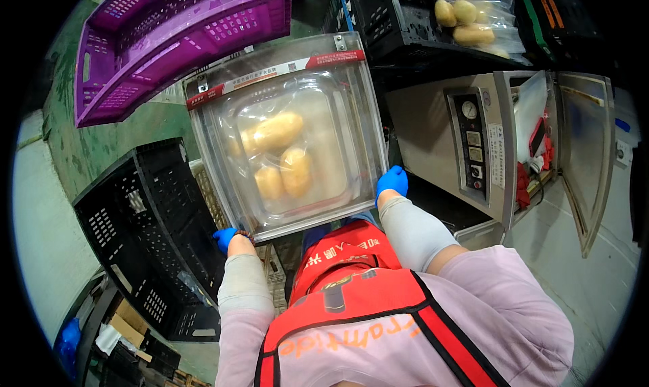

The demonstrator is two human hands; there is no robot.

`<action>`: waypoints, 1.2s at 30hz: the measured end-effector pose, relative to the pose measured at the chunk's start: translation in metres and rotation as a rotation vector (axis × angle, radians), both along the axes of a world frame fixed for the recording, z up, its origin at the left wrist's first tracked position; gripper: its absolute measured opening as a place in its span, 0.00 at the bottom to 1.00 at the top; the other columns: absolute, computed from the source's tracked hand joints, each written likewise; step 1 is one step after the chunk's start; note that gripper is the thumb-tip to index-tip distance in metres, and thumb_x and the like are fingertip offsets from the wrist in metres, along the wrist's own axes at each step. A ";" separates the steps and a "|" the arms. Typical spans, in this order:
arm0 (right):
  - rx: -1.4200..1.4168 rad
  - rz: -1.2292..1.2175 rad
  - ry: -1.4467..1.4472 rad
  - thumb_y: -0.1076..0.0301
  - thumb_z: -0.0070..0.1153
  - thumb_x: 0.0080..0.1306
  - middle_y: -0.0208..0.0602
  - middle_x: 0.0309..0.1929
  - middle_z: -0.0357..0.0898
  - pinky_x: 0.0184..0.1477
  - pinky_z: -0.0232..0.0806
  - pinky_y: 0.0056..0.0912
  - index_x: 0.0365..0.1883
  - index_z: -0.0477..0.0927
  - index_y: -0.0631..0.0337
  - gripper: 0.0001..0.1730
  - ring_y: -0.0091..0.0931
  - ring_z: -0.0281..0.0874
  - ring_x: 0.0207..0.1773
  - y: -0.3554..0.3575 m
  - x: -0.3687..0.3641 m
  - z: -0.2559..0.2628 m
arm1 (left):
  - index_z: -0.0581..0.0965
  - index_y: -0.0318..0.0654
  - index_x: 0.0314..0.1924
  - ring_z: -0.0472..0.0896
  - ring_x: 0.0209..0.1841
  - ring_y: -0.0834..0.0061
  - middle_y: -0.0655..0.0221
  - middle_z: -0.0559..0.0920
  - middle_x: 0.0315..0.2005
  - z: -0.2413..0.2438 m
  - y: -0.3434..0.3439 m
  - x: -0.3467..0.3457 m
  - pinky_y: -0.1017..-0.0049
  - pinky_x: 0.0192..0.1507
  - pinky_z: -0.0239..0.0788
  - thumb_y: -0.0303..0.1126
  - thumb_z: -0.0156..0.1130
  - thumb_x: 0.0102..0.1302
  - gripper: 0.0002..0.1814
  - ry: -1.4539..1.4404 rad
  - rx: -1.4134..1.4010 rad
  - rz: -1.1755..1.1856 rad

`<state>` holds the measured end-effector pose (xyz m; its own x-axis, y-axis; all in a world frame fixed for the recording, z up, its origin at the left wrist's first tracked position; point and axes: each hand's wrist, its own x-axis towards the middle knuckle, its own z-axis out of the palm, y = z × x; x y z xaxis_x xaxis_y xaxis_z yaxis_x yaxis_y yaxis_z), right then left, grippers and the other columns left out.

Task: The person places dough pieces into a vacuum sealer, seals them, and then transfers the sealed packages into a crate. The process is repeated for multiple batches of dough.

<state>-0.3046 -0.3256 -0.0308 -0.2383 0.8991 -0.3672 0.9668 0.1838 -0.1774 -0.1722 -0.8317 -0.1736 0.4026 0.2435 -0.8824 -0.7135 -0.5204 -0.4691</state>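
Observation:
Before me a vacuum sealing machine has its clear domed lid (pixel 324 148) lowered over several peeled potatoes (pixel 278 129), which look bagged in plastic. My left hand (pixel 226 239), in a blue glove, is at the lid's near left corner. At the near right corner is my right hand (pixel 392 182), also blue-gloved, its fingers curled against the edge. Both hands' fingertips are largely hidden, so how firmly each one grips cannot be told.
A purple plastic crate (pixel 177 57) stands far left and a black crate (pixel 152 235) near left. On the right is a steel machine (pixel 456 143) with gauges and a raised lid (pixel 588 148). Bagged potatoes (pixel 466 19) lie in a black crate (pixel 410 37) behind it.

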 end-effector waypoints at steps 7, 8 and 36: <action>0.018 0.010 -0.015 0.53 0.28 0.64 0.56 0.42 0.73 0.46 0.63 0.50 0.37 0.75 0.64 0.26 0.51 0.70 0.45 0.000 0.000 -0.002 | 0.65 0.25 0.53 0.63 0.57 0.45 0.41 0.67 0.52 -0.073 -0.036 0.038 0.55 0.59 0.53 0.77 0.34 0.41 0.58 0.021 0.028 0.005; 0.031 0.017 -0.023 0.53 0.28 0.64 0.56 0.42 0.73 0.46 0.63 0.50 0.37 0.75 0.63 0.26 0.51 0.70 0.45 0.002 0.003 -0.004 | 0.64 0.26 0.55 0.62 0.58 0.46 0.41 0.65 0.54 -0.078 -0.035 0.038 0.55 0.60 0.52 0.78 0.35 0.39 0.60 -0.011 0.012 0.084; -0.030 -0.056 -0.021 0.52 0.33 0.61 0.50 0.38 0.76 0.39 0.65 0.51 0.33 0.77 0.58 0.23 0.49 0.73 0.39 0.007 0.002 -0.007 | 0.68 0.28 0.46 0.70 0.45 0.50 0.48 0.75 0.39 -0.030 -0.056 0.010 0.57 0.52 0.59 0.61 0.41 0.55 0.38 0.029 0.089 0.140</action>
